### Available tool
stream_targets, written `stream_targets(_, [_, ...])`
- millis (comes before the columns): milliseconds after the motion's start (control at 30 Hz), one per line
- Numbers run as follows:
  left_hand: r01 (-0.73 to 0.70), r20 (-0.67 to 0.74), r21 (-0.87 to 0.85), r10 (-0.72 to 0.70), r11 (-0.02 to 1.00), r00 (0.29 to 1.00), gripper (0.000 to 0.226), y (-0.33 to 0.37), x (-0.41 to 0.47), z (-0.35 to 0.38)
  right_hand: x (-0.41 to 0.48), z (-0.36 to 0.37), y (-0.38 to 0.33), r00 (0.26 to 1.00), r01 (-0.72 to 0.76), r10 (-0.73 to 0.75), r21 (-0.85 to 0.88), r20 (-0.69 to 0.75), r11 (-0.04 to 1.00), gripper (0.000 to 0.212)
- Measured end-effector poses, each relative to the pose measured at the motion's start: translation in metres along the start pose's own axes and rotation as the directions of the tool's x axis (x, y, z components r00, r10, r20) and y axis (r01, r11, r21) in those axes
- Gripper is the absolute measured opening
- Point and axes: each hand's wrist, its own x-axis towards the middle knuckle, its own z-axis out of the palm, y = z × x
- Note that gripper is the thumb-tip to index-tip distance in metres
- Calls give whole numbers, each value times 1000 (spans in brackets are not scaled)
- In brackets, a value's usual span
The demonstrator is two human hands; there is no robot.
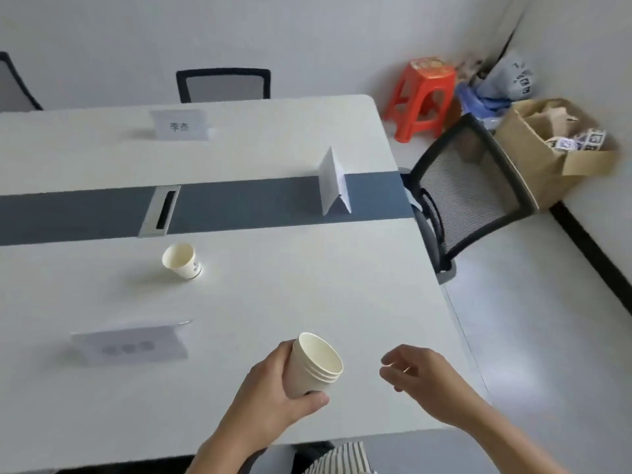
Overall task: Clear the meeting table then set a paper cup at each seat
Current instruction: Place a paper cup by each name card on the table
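Observation:
My left hand (273, 388) grips a stack of nested white paper cups (316, 366), tilted with the mouths toward the right, just above the near part of the white meeting table (342, 295). My right hand (419, 378) hovers to the right of the stack, fingers loosely curled and apart, holding nothing. A single paper cup (181, 261) stands on the table to the far left of the stack, just in front of the grey centre strip (239, 203).
Folded name cards stand at the near left (131, 345), on the grey strip (333, 183) and at the far side (179, 126). A cable slot (160, 211) sits in the strip. Mesh chairs stand at the right end (461, 196) and far side (224, 84). A red stool (422, 97) and cardboard box (547, 148) occupy the corner.

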Motion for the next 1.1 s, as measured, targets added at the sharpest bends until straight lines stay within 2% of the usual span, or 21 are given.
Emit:
stream_targets(233, [-181, 265, 151, 137, 972, 955, 59, 76, -20, 134, -124, -36, 130, 967, -118, 147, 146, -208, 982, 11])
stream_targets(500, [-311, 549, 205, 154, 928, 822, 58, 142, -31, 277, -228, -88, 246, 874, -201, 316, 318, -369, 927, 14])
stream_targets(667, [-368, 584, 214, 184, 905, 791, 53, 189, 5, 333, -236, -129, 291, 816, -217, 381, 380, -435, 899, 16])
stream_targets(800, [-376, 629, 201, 175, 905, 757, 58, 226, 49, 386, -221, -171, 323, 833, -237, 395, 395, -387, 887, 20])
stream_targets(967, [-415, 676, 185, 192, 891, 711, 54, 295, 114, 452, -204, -269, 361, 814, -342, 440, 300, -378, 890, 31])
stream_targets(1100, [-459, 688, 146, 244, 877, 684, 55, 371, 165, 488, -189, -365, 372, 753, -315, 438, 316, -491, 895, 22])
